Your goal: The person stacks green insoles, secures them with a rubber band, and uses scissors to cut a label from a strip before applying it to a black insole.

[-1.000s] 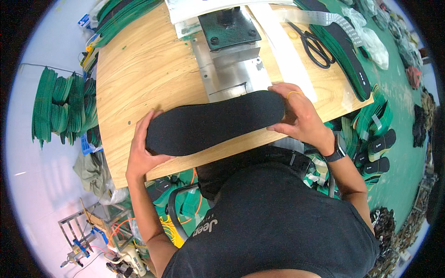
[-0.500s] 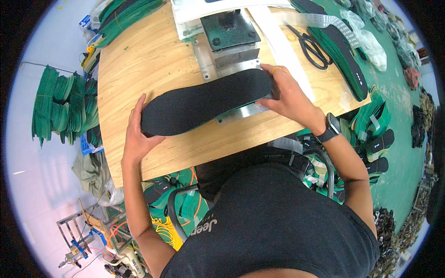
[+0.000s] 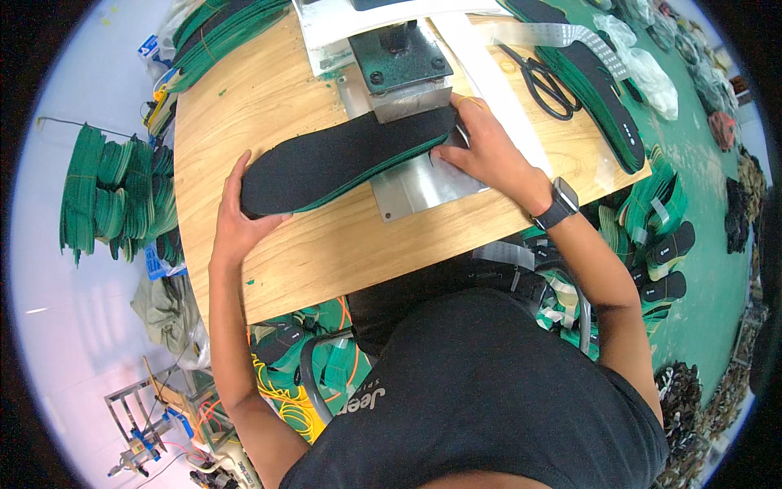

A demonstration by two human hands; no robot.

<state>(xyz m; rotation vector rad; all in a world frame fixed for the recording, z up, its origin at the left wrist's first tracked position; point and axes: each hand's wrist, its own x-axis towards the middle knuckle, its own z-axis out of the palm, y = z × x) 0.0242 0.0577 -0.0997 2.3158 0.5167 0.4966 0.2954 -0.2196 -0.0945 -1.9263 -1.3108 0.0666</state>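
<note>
Hands grip a long black insole with a green underside (image 3: pixel 346 159), one at each end. The left hand (image 3: pixel 236 224) cups the rounded end at about 8 o'clock, fingers curled over its edge; the right hand (image 3: pixel 489 151) presses fingertips on the end at about 2 o'clock. Its long axis runs from 8 to 2 o'clock across the wooden desk (image 3: pixel 326 253), the far end tucked under a green metal press head (image 3: pixel 399 61) above a steel plate (image 3: pixel 423 183). Scissors (image 3: pixel 546 81) lie at 2 o'clock, beside stacked insoles (image 3: pixel 603 90).
</note>
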